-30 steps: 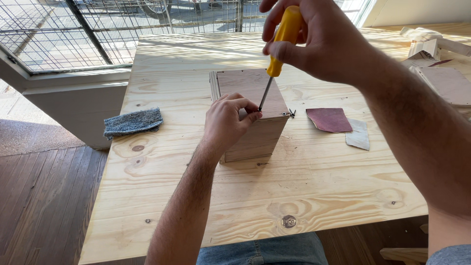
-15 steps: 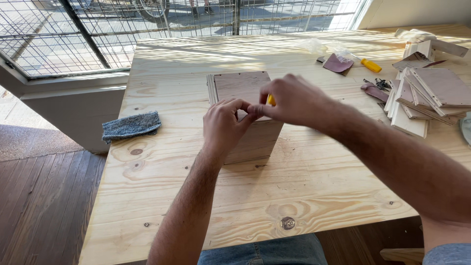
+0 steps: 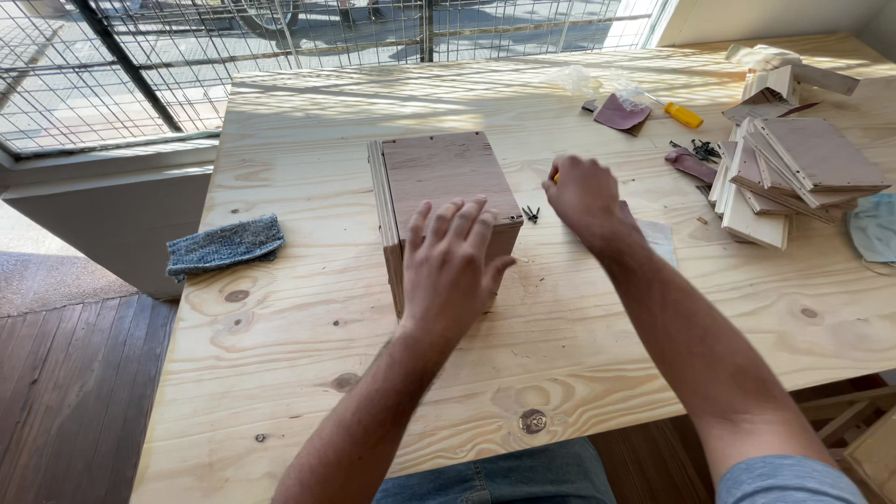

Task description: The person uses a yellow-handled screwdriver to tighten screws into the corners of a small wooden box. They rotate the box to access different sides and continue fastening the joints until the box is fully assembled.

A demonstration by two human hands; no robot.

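A plywood box stands in the middle of the pale wooden table. My left hand lies flat on the box's near top edge with its fingers spread. My right hand rests low on the table just right of the box. It is curled, with a sliver of a yellow screwdriver handle showing at its far edge. A few small dark screws lie between the box and that hand.
A stack of plywood panels fills the right side, with loose black screws, reddish sandpaper and another yellow-handled tool beside it. A folded blue-grey cloth lies at the table's left edge. A mesh window runs behind.
My right hand has come down from above the box, where it held the screwdriver upright, to the table right of the box. My left hand has flattened its fingers onto the box top.
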